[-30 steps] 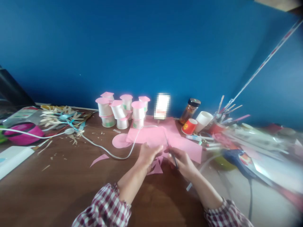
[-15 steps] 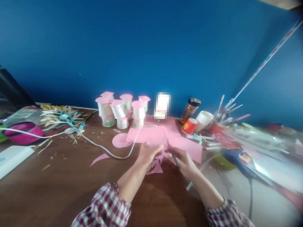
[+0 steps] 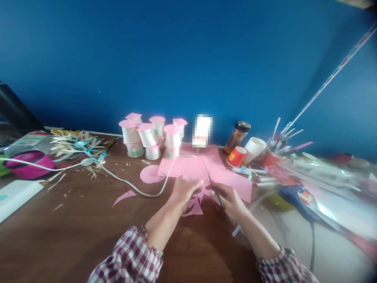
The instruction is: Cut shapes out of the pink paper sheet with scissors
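Note:
My right hand (image 3: pixel 231 200) is closed around a slim dark-handled tool (image 3: pixel 218 196). Its thin front end points away from me, over the pink paper; its exact kind does not show. My left hand (image 3: pixel 182 192) is beside it, thumb stretched toward the right hand and the other fingers curled, apparently pinching pink paper. Cut pink paper scraps (image 3: pixel 194 209) lie below and between both hands. Large pink sheets (image 3: pixel 188 167) spread out beyond them. A pink paper circle (image 3: pixel 150 174) and a curved pink offcut (image 3: pixel 125 197) are on the table to the left.
Stacked white paper cups (image 3: pixel 129 137) with pink tops stand at the back. A white cable (image 3: pixel 126 182) loops across the table (image 3: pixel 97 236). To the right are a red cup (image 3: pixel 236 156), a white cup (image 3: pixel 255 149), a dark-lidded jar (image 3: pixel 238 137) and a blue glue gun (image 3: pixel 299 198).
Hardly anything differs. Both hands keep their places over the pink paper, and the whole view has shifted very slightly.

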A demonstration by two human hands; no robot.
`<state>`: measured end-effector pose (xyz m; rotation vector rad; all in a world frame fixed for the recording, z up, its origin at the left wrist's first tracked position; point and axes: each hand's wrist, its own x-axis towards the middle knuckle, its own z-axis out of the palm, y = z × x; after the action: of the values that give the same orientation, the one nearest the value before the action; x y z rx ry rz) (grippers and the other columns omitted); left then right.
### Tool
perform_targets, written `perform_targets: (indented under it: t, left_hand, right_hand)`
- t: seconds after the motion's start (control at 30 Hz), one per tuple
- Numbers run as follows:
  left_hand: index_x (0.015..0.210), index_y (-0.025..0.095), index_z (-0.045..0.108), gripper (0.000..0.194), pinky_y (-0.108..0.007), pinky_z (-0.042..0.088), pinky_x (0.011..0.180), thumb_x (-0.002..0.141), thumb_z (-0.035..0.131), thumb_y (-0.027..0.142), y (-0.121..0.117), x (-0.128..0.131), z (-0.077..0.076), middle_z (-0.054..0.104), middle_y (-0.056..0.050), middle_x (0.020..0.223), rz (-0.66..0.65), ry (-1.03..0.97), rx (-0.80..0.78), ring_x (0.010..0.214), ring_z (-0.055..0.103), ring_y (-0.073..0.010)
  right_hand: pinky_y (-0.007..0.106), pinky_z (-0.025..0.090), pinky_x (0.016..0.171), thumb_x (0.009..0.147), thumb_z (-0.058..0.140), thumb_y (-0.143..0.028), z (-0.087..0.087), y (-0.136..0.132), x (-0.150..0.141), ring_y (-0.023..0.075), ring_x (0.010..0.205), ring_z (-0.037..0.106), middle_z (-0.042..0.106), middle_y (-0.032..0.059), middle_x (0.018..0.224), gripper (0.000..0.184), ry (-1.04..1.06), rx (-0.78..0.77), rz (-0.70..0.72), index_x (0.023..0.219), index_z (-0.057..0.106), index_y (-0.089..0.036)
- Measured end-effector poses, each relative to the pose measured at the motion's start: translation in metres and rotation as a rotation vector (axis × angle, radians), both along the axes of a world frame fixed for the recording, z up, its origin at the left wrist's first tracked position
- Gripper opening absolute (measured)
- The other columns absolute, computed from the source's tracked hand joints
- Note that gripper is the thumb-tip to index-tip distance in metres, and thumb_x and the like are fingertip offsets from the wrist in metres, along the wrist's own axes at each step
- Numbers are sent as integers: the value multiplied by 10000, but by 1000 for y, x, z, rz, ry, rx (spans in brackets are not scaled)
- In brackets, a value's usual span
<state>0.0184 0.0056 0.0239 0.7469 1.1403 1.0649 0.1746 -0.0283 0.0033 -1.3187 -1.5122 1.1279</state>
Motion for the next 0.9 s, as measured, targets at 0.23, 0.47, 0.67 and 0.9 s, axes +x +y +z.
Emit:
perform_targets:
  t: [0.23,0.47,0.67,0.9]
  left_hand:
    - [673,132,590,270,-241,409,469,510,768,253,1,-2,-1,596,-28,581,-15,3,11,526,577,-149]
    - [680,132,602,269,-245,414,465,522,766,276,4,-4,-7,600,-34,584,-40,16,29,533,582,-156]
    - [697,125,602,262,-241,424,472,539,764,256,9,-7,-11,599,-34,601,-83,5,26,551,589,-156]
    - [748,123,626,263,-236,425,450,563,754,260,6,-5,-4,622,-45,631,-32,11,1,522,581,-144]
  right_hand:
    - [216,321,409,760,642,-503,5,-1,-1,85,409,402,457,-54,465,423,-15,-8,-11,942,656,-121]
    - [208,318,401,748,664,-471,5,-1,0,78,401,395,453,-60,459,358,-7,-21,-9,877,641,-137]
    - [199,318,387,751,671,-442,1,0,0,71,395,385,444,-65,469,331,40,-34,-10,871,626,-137]
    - [196,338,392,776,654,-430,-2,0,0,66,404,390,442,-66,492,332,47,-54,-15,905,629,-125]
